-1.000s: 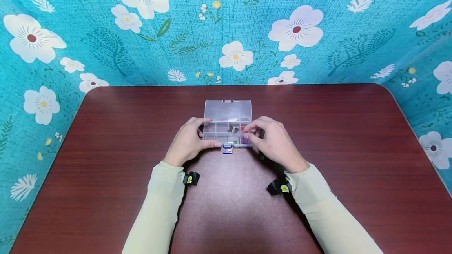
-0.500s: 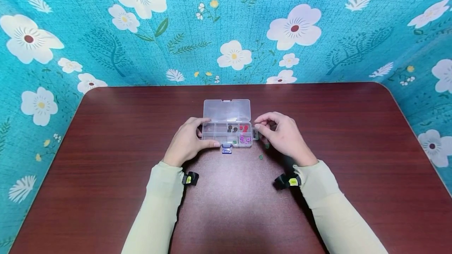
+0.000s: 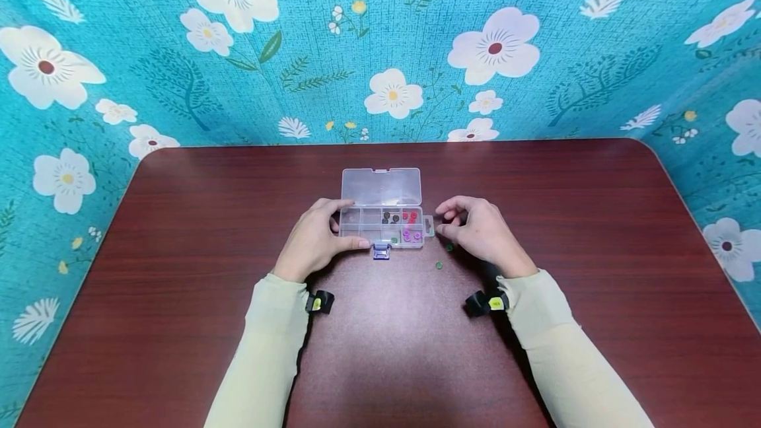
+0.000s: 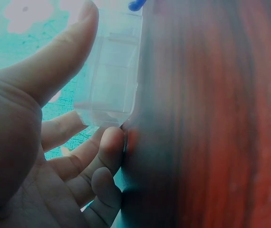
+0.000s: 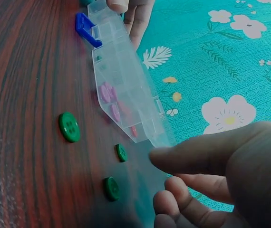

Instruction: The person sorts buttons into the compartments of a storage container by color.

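A clear plastic compartment box (image 3: pixel 371 217) lies with its lid (image 3: pixel 381 187) raised at the back. My left hand (image 3: pixel 314 236) grips its left end, thumb at the front edge and fingers behind. Inside, dark brown buttons (image 3: pixel 391 218) and red buttons (image 3: pixel 409 216) occupy back compartments; purple buttons (image 3: pixel 413 236) and a green button (image 3: pixel 394 240) are in front ones. Just right of the box, my right hand (image 3: pixel 478 230) has loosely bent fingers and holds nothing. Near it on the tabletop are three green buttons, including a larger-looking green button (image 5: pixel 69 127) closest to the camera.
A blue latch (image 3: pixel 381 253) sticks out from the box's front, and a clear hanging tab (image 3: pixel 429 225) from its right end. The dark red wooden table (image 3: pixel 380 349) meets a blue floral cloth (image 3: pixel 333 104) behind.
My right hand has withdrawn rightward from over the box's right compartments, uncovering the red and purple buttons, the tab and green buttons on the table. My left hand keeps its grip.
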A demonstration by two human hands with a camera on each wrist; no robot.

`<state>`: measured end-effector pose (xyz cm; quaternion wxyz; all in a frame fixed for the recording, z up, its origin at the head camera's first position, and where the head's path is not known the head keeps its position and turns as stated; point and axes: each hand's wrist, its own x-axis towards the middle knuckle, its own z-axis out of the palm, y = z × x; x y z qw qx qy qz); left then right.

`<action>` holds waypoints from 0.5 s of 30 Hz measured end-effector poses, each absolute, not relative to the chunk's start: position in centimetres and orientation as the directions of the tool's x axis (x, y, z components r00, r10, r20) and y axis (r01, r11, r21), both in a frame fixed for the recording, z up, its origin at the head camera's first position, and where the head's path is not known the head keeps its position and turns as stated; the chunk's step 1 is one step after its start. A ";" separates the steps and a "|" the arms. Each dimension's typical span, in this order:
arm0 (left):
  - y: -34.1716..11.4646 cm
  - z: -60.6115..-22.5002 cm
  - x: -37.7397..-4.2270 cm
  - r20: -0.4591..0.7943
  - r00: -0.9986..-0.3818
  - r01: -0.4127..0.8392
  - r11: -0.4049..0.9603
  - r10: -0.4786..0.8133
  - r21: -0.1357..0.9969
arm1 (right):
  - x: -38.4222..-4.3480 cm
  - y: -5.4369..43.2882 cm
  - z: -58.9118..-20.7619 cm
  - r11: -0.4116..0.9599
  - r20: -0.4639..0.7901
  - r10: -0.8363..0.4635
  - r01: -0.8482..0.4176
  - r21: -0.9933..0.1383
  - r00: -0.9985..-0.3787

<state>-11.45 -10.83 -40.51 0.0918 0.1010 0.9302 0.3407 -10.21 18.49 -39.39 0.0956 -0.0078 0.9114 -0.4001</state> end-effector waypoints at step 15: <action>-10.8 -40.5 -11.4 -0.095 -0.964 0.130 0.746 0.250 0.653 | -10.2 18.3 -39.8 0.697 -0.189 -0.131 0.045 -0.716 -0.973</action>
